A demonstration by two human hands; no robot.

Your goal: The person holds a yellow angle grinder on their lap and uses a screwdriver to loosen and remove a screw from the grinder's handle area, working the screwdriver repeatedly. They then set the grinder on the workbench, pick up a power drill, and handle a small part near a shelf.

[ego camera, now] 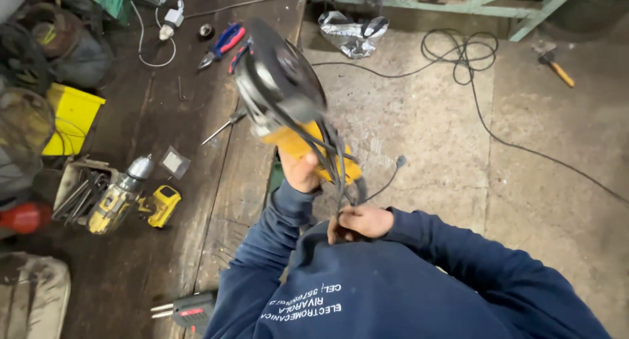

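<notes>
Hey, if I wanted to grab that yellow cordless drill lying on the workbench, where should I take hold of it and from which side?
Judging by its pose, take the yellow cordless drill by its handle, the bar that ends in the battery block. It lies flat with the chuck pointing away, and metal tools crowd its left, so come from the right and wrap the handle.

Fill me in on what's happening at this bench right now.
A person in a dark blue sweatshirt holds a yellow angle grinder up over the edge of a dark wooden workbench. The left hand grips the grinder's body, while the right hand holds its black cord close to the chest. On the bench lie a yellow cordless drill, red-and-blue pliers and a screwdriver. A hammer lies on the concrete floor.
</notes>
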